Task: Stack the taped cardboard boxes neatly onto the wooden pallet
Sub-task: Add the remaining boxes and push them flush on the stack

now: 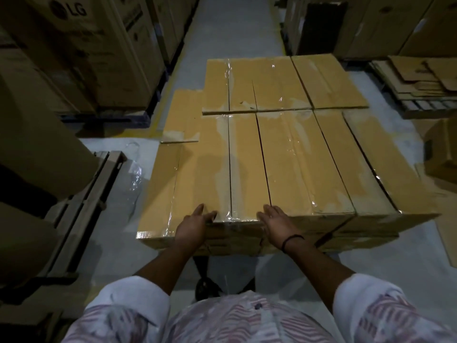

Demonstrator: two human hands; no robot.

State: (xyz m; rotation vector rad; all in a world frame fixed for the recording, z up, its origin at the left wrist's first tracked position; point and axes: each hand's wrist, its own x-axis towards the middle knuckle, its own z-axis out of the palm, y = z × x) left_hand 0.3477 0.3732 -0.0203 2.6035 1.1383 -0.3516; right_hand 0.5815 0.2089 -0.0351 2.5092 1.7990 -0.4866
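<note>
Patterned sleeves (pixel 128 305) frame two bare forearms reaching to the near edge of the stack of taped cardboard boxes (pixel 309 157). The left hand (pixel 195 224) and right hand (pixel 277 224) rest open, fingers straight, either side of the narrow box (pixel 247 169), probably to nudge it flush with its neighbours. The long boxes lie side by side, which keeps the layer level. The pallet underneath is hidden.

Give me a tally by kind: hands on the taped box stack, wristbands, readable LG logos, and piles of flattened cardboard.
Hands on the taped box stack: 2, left hand and right hand
Wristbands: 1, black, on the right wrist
Readable LG logos: 1
Piles of flattened cardboard: 1
Total: 5
</note>
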